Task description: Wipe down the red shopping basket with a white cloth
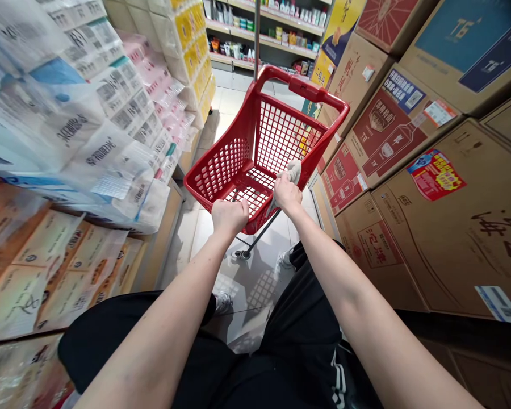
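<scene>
A red plastic shopping cart (259, 102) with lattice walls stands in front of me, its handle (309, 89) at the far side. I see nothing lying in its basket. My left hand (230, 217) is closed around the near rim. Farther right, my right hand (287, 193) is closed on a light grey cloth (295, 170), which lies against the cart's right rim. Part of the cloth hangs below my fingers. Both hands' fingertips are mostly hidden.
Wrapped paper packs (85, 130) are piled along the left side. Large cardboard boxes (443, 216) are stacked close on the right. Shelves of bottles and jars (264, 34) stand beyond the cart. A thin metal pole (256, 40) rises behind it. White floor tiles (196, 227) show below.
</scene>
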Motion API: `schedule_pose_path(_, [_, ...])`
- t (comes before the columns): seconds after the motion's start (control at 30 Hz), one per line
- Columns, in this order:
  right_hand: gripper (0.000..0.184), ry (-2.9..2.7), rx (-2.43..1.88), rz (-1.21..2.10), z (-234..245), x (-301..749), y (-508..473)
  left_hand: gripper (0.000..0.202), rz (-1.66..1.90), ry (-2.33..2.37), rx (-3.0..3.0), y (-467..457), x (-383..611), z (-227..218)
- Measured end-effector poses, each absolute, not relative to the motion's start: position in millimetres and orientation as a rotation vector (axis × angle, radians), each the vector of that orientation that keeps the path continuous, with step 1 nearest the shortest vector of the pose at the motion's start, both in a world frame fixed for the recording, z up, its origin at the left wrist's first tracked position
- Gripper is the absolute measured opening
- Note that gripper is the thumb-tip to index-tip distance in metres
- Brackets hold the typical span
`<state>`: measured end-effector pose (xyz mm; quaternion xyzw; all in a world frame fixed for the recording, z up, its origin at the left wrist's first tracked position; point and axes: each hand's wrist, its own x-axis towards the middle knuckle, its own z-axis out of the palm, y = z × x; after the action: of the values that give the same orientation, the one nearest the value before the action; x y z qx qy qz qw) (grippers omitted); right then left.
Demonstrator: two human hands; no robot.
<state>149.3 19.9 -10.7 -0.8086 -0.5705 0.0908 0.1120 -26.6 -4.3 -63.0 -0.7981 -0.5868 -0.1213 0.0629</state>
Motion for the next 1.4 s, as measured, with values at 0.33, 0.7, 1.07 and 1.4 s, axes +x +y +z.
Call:
schedule_pose_path(0.33, [0.038, -1.707, -2.305, 0.317, -22, 110, -17, 0.074, -0.405, -1.793, -2.385, -4, -24, -62])
schedule_pose_path(0.7, [0.067, -1.581, -2.423, 0.390, -13, 125, 11, 0.071, -0.430, -1.709, -2.433, -10, -9, -59])
schedule_pose_path(1.07, [0.058, -1.464, -2.534, 0.404, -7, 156, 39, 0.066, -0.465, -1.638, -2.590, -22, 32, -57])
schedule_pose_path(1.4, [0.050, -1.583, -2.415, 0.455, -12, 156, 39, 0.077, 0.273, -1.725, -2.914, 7, -16, -32])
